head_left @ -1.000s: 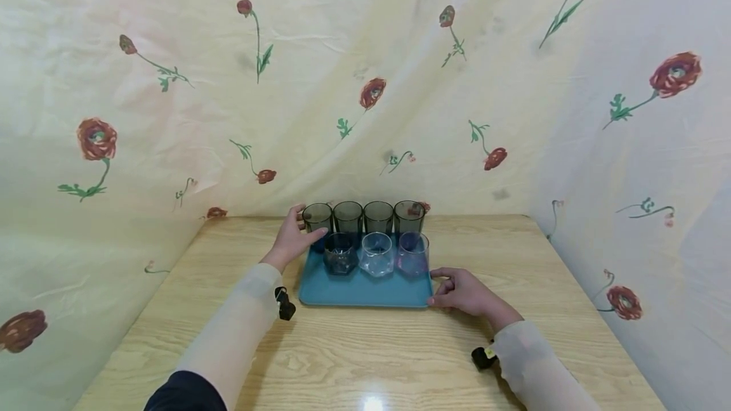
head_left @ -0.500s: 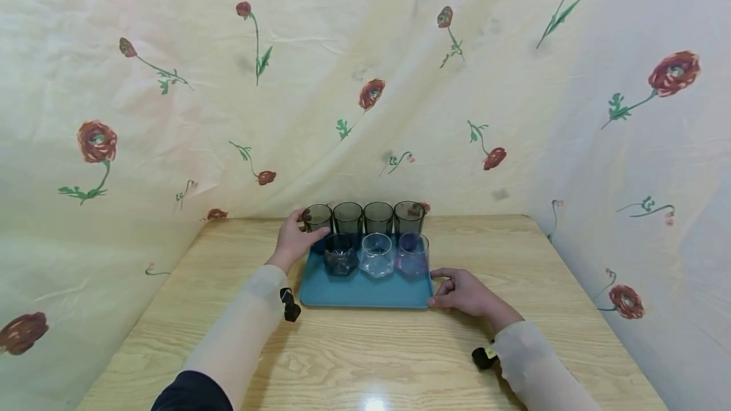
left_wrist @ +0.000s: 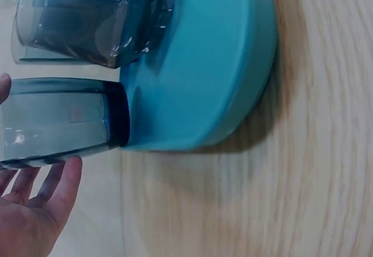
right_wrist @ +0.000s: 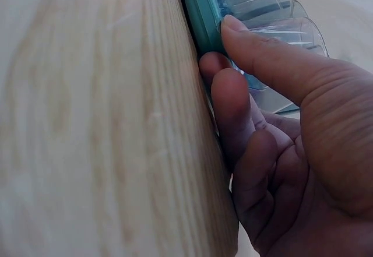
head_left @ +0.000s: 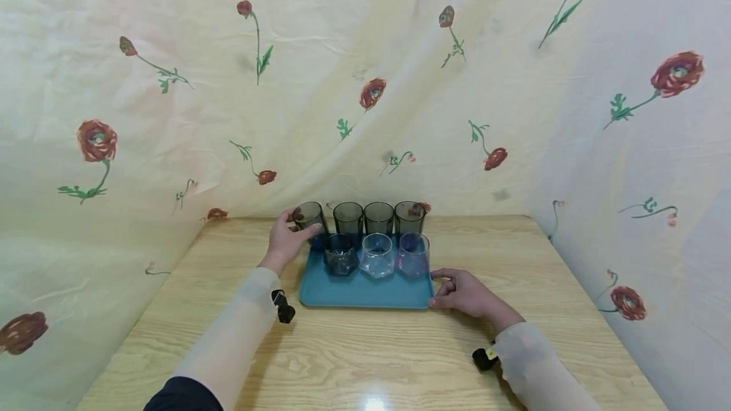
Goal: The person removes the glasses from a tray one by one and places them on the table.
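Observation:
My left hand (head_left: 283, 241) grips a tall smoke-grey drinking glass (head_left: 308, 214) between thumb and fingers at the back left of a blue tray (head_left: 365, 293). The glass leans a little to the left, apart from its neighbours. In the left wrist view its dark base (left_wrist: 118, 114) sits right at the tray's edge, with fingers (left_wrist: 67, 190) along its side. My right hand (head_left: 465, 290) holds the tray's front right corner. In the right wrist view the thumb (right_wrist: 256, 47) lies on the tray rim (right_wrist: 198, 12) and the other fingers curl below it.
Three matching tall glasses (head_left: 379, 215) stand in the tray's back row. Before them are three short faceted tumblers: a dark one (head_left: 341, 259), a clear one (head_left: 377, 260) and a pinkish one (head_left: 413, 260). A flowered cloth (head_left: 320, 113) hangs behind the wooden table (head_left: 354, 354).
My left hand has moved slightly left and tilted the gripped glass, opening a gap from the glass beside it. The right hand and tray have stayed in place.

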The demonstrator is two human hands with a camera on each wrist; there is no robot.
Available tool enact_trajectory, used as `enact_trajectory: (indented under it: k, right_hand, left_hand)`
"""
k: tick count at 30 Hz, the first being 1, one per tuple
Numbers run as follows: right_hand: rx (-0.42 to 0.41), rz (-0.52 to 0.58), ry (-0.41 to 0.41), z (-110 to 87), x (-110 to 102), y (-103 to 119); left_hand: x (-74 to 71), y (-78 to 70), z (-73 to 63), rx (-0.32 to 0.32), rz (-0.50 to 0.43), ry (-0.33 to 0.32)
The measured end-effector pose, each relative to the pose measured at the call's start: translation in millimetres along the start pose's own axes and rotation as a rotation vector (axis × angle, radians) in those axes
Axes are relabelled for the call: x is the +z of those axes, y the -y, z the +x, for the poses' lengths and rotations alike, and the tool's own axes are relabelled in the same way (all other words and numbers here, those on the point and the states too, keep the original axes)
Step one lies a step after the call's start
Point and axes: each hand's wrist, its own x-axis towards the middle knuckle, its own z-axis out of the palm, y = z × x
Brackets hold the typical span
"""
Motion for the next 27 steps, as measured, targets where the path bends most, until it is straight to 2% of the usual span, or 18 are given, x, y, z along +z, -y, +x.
enact_trajectory:
  k: [7,13,21,27]
  right_hand:
    - [0.001,0.005,-0.005,0.7,-0.9,0.1]
    - [-0.005,0.018,0.002,-0.7,-1.2,2.0]
    - [0.003,0.003,0.0,-1.8,-1.5,2.7]
    - [-0.008,-0.009,0.003,-0.1,0.1,-0.2]
  left_hand:
    - [-17.9,-1.6,0.7,0.014,0.019,-0.042]
    - [-35.9,1.1,-3.9,-0.005,0.027,-0.074]
    - [-66.3,16.0,-9.0,-0.025,0.057,-0.104]
    - [-90.4,27.7,-10.5,-0.07,0.081,-0.151]
